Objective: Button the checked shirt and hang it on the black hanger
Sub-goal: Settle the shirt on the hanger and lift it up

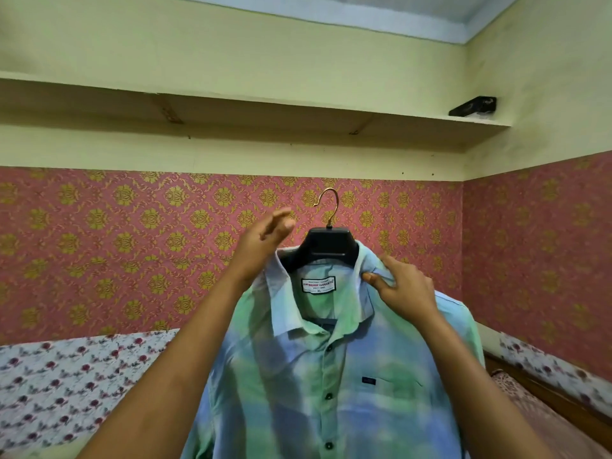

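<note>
a home bedroom, a bed in a floral sheet stood against pink damask wallpaper, a wall shelf ran above on cream paint

The shirt is checked in pale green and blue, with dark buttons done up along the front below an open collar. It hangs upright on the black hanger, whose broad neck shows inside the collar above a white label. The hanger's gold hook rises free above it.
</note>
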`<state>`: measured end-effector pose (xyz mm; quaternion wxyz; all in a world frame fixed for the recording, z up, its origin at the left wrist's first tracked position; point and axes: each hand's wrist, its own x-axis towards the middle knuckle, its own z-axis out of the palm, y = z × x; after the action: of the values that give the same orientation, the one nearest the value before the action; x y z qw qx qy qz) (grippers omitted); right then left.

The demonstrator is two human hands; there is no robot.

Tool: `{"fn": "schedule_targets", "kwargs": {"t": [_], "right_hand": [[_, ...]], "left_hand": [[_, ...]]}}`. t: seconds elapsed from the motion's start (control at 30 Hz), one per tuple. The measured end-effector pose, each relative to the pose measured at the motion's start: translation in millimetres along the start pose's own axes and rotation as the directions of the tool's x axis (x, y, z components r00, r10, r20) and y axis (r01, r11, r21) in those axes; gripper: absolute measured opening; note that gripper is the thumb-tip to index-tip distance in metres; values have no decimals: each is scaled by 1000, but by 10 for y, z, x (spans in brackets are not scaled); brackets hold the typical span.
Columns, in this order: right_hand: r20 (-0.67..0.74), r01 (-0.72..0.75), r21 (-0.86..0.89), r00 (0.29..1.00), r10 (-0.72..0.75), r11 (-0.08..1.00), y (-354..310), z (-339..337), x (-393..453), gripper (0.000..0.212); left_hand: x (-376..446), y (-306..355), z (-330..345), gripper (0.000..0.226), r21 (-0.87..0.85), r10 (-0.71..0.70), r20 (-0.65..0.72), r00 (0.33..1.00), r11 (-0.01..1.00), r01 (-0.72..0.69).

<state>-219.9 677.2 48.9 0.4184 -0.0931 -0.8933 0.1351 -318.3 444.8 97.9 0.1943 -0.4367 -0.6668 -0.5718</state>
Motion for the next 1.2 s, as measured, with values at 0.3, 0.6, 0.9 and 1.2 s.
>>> {"fn": "schedule_targets", "kwargs": {"t": [0.3, 0.6, 0.9, 1.2], "right_hand": [[20, 6, 8, 1000, -6, 1000, -117, 49, -123, 50], [46, 3, 40, 999, -4, 999, 103, 119, -157, 51], [48, 9, 13, 999, -10, 1000, 189, 186, -157, 49], [-77, 6, 26, 997, -4, 1000, 305, 90, -60, 41]], "left_hand": [[328, 283, 130, 22, -49, -34, 225, 974, 998, 46], [424, 105, 331, 21, -256, -40, 230, 972, 961, 101], [335, -12, 319, 28, -320, -123, 305, 945, 921, 223], [-80, -340, -212, 84, 173, -304, 426, 852, 952, 253]]}}
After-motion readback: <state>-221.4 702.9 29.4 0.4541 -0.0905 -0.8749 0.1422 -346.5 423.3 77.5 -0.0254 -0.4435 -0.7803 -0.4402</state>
